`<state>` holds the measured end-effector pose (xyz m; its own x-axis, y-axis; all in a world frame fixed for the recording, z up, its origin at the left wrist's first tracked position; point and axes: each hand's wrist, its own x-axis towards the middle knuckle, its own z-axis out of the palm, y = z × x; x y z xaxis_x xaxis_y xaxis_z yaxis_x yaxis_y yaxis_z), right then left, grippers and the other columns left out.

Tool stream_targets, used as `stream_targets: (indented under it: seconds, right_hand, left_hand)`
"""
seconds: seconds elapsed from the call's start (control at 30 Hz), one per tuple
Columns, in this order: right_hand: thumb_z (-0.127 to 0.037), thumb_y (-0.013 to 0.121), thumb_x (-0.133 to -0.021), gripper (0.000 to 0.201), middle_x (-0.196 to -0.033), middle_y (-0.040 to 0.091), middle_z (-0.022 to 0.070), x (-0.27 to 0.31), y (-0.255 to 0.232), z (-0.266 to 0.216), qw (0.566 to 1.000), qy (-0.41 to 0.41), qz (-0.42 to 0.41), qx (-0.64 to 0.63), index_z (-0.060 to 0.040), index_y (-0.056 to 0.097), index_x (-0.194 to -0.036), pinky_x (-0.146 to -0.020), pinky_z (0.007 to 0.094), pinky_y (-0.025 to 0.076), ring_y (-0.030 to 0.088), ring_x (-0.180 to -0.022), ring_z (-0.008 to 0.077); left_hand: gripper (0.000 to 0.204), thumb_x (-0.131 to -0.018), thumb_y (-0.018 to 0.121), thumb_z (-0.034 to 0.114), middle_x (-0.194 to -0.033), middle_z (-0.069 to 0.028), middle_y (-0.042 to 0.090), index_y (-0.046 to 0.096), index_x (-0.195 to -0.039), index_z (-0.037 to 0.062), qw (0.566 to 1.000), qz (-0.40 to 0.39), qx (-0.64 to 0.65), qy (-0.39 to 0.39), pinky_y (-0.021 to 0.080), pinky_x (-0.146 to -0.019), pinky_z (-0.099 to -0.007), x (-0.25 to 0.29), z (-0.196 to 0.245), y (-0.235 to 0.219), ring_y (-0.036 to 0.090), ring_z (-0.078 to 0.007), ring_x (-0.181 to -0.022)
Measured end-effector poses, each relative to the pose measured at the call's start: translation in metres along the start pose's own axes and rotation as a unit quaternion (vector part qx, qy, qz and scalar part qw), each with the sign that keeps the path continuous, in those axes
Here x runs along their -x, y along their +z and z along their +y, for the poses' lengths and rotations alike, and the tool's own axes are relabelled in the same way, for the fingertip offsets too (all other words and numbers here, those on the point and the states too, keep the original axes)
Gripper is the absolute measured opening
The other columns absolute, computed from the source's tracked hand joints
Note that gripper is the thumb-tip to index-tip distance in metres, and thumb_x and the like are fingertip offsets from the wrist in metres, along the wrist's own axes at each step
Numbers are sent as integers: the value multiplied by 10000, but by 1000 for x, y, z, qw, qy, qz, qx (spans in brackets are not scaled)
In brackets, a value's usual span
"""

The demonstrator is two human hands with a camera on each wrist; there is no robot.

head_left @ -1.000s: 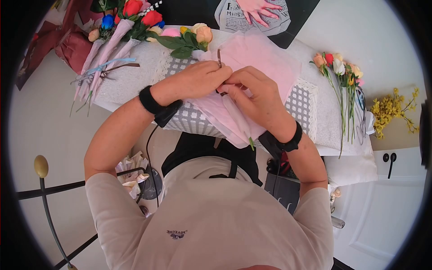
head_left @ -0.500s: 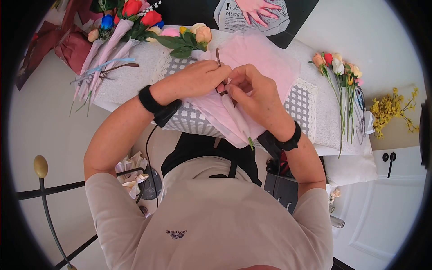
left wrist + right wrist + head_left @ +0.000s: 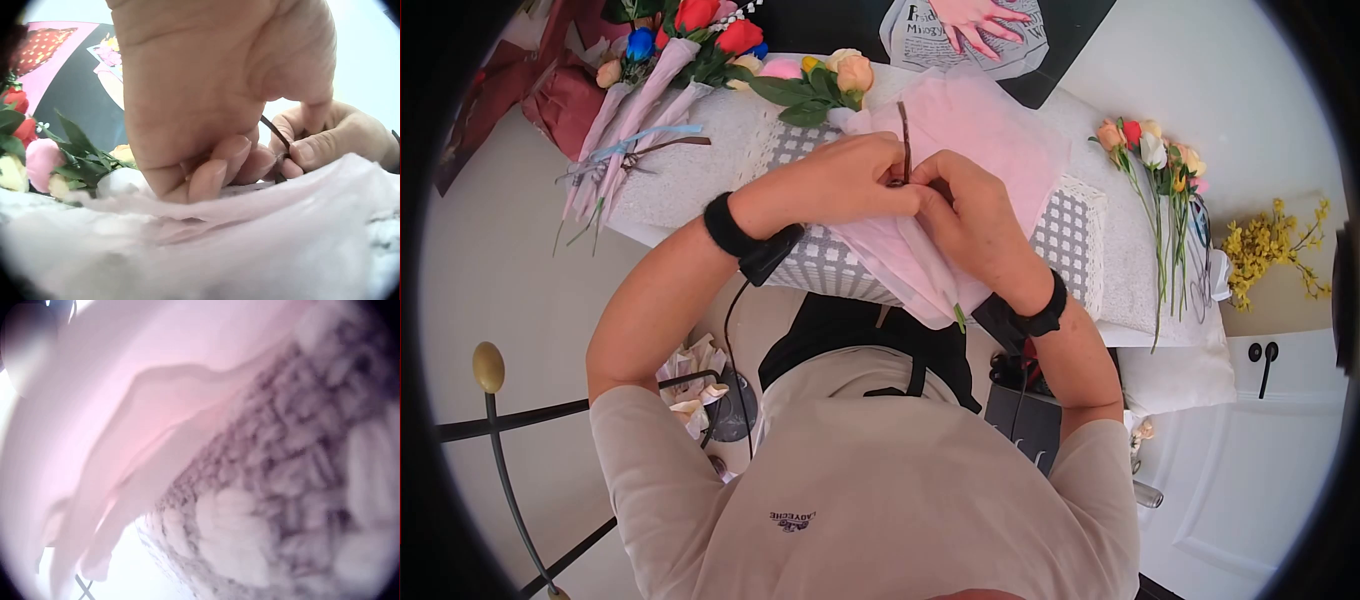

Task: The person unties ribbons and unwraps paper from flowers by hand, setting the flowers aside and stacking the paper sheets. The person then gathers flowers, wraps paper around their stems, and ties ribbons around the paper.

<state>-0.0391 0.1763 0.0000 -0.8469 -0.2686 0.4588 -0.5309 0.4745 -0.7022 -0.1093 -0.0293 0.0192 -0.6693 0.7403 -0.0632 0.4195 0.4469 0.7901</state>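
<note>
A bouquet in pale pink wrapping paper (image 3: pixel 990 110) lies before me, its green stem end (image 3: pixel 959 318) pointing at my body. Over its narrow neck my two hands meet. My left hand (image 3: pixel 845 178) has its fingers curled in at the neck, holding the dark brown ribbon (image 3: pixel 905 130), whose loose end sticks up. Between thumb and finger, my right hand (image 3: pixel 975 220) pinches the same ribbon (image 3: pixel 279 134), as the left wrist view shows. Most of the tie is hidden behind the fingers. The right wrist view shows mainly pink paper (image 3: pixel 156 419) over woven cloth.
A grey-and-white checked cloth (image 3: pixel 1075 240) lies beneath the bouquet. Wrapped flowers (image 3: pixel 635 130) with tied ribbons lie at the left, a cream rose with leaves (image 3: pixel 850 72) behind my left hand. Loose stemmed flowers (image 3: pixel 1165 170) lie at the right, beside yellow blossoms (image 3: pixel 1275 250).
Half a second ago my right fingers stood a little apart from the left, showing the ribbon at the neck. Now both hands meet again, and the loose ribbon end stands farther right and longer.
</note>
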Motion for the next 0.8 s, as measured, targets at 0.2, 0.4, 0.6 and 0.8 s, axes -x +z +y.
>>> stream_targets:
  seconds: [0.2,0.4,0.6,0.8]
  right_hand:
    - [-61,725,-945,115,-854,714,132,-1,-6,-5,995,84,-23,-48,8,653,-1003,-710,341,557,713,-764,211]
    - [-63,734,-950,131,-886,748,106,-1,-2,-3,988,107,-6,-115,13,668,-1034,-732,298,585,730,-782,149]
    - [-35,730,-928,117,-911,749,125,1,0,-4,997,45,9,-55,8,700,-1033,-732,323,578,737,-791,212]
    - [-14,702,-921,120,-930,740,164,1,3,-1,997,-68,20,32,14,705,-1037,-762,367,560,709,-804,291]
  left_hand:
    - [278,-791,766,282,-885,-108,641,621,-868,57,976,186,-84,75,506,-711,-422,16,0,18,654,-309,-820]
    - [260,-788,779,260,-870,-85,668,611,-846,69,966,227,-123,20,511,-696,-424,29,13,27,675,-295,-826]
    - [172,-820,762,193,-750,-62,643,650,-901,92,961,268,-70,-14,495,-625,-372,37,18,43,638,-217,-665]
    - [150,-826,754,154,-720,-63,633,642,-906,96,938,325,-114,32,487,-596,-371,35,13,42,634,-211,-641]
